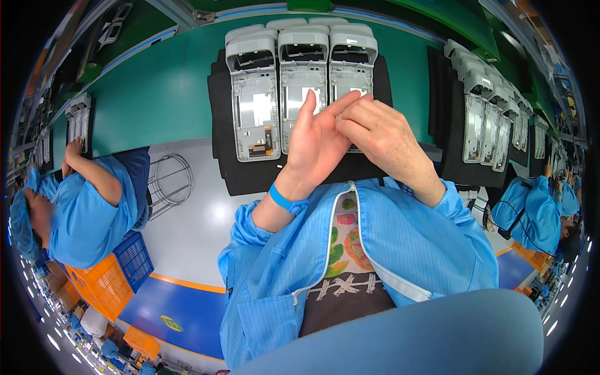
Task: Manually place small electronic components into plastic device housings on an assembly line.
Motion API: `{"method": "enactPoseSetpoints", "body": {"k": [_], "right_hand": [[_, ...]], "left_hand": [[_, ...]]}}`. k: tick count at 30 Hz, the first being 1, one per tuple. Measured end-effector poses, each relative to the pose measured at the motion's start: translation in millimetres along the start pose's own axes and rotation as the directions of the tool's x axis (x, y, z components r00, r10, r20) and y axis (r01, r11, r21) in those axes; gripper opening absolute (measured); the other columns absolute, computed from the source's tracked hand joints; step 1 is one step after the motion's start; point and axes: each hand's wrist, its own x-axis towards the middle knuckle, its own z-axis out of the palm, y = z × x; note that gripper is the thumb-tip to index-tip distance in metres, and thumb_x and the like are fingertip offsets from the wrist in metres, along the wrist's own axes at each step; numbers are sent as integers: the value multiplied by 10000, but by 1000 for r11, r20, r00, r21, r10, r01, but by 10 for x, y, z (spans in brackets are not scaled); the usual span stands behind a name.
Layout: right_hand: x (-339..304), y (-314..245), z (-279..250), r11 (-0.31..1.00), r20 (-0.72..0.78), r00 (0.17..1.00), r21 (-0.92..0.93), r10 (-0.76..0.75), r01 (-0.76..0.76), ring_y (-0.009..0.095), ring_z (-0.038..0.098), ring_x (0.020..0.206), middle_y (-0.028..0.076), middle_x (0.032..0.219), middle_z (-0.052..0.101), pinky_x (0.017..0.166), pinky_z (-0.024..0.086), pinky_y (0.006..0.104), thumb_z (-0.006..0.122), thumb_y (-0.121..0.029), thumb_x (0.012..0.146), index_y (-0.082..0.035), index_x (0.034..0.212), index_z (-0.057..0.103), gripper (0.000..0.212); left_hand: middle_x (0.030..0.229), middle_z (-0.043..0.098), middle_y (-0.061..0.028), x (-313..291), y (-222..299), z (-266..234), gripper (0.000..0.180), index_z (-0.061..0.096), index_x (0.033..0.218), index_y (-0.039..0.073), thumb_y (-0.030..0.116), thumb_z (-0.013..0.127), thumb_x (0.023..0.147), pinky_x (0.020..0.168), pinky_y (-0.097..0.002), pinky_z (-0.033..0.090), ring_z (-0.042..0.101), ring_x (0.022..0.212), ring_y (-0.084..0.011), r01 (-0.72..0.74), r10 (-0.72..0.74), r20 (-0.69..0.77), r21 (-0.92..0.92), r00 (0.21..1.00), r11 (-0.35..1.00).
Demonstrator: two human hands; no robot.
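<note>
My left hand (312,145) is held palm up above the black foam pad (240,177), its thumb raised and fingers stretched toward the right. A blue band (286,201) circles that wrist. My right hand (389,136) is closed, its bent fingers pressed to the left fingertips; whatever they pinch, if anything, is hidden. Behind the hands, light-grey plastic housings stand in rows on the pad. The left housing (255,103) shows a shallow open tray with a small dark and orange component (261,149). My hands partly cover the middle housing (302,74) and the right housing (351,65).
More grey housings (478,119) stand at the right on black foam. The green bench (156,94) runs leftward to a person in a blue smock (94,194). A wire-framed stool (170,181), an orange crate (103,284) and a blue crate (132,261) are on the floor.
</note>
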Motion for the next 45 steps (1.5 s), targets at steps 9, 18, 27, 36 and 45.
{"method": "enactPoseSetpoints", "body": {"k": [9, 18, 27, 36, 45], "right_hand": [[74, 26, 43, 997, -107, 994, 79, -10, 19, 244, 649, 813, 52, 885, 639, 672, 526, 349, 781, -56, 673, -49, 914, 702, 254], [99, 31, 32, 997, -48, 997, 36, -67, 69, 229, 654, 818, 50, 875, 652, 660, 530, 351, 788, -59, 662, -43, 894, 720, 242], [256, 515, 193, 990, -414, 899, 46, 143, -136, 231, 688, 784, 43, 858, 699, 633, 562, 337, 792, -12, 762, -63, 857, 724, 127], [331, 810, 496, 980, -426, 903, -196, -50, -38, 181, 673, 746, 11, 824, 670, 569, 552, 308, 810, -26, 735, -68, 845, 727, 144], [370, 781, 380, 955, -275, 949, -287, -153, 71, 179, 664, 784, 15, 855, 661, 584, 554, 310, 720, -53, 717, -51, 884, 713, 167]], "left_hand": [[1605, 376, -236, -33, 34, -29, 857, 313, 1568, -78, 618, 177, 1086, 1236, -456, 285, 396, 1470, -311, -21, 21, -1, 16, 1000, 1000], [1562, 424, -222, -65, 47, -57, 832, 314, 1569, -71, 601, 204, 1092, 1225, -447, 300, 419, 1450, -302, 13, -13, -4, -97, 1000, 995], [1551, 368, -321, -208, 111, -123, 619, 343, 1465, -181, -26, 465, 879, 1302, -477, 235, 313, 1510, -427, -111, 112, 4, -116, 994, 987], [1561, 348, -334, -310, 175, -127, 595, 352, 1467, -164, -140, 466, 884, 1311, -461, 226, 294, 1522, -435, -142, 142, -32, 15, 989, 990], [1524, 406, -349, -340, 208, -185, 426, 392, 1431, -165, -53, 469, 1028, 1276, -428, 324, 383, 1482, -418, -138, 138, -23, 3, 990, 990]]}}
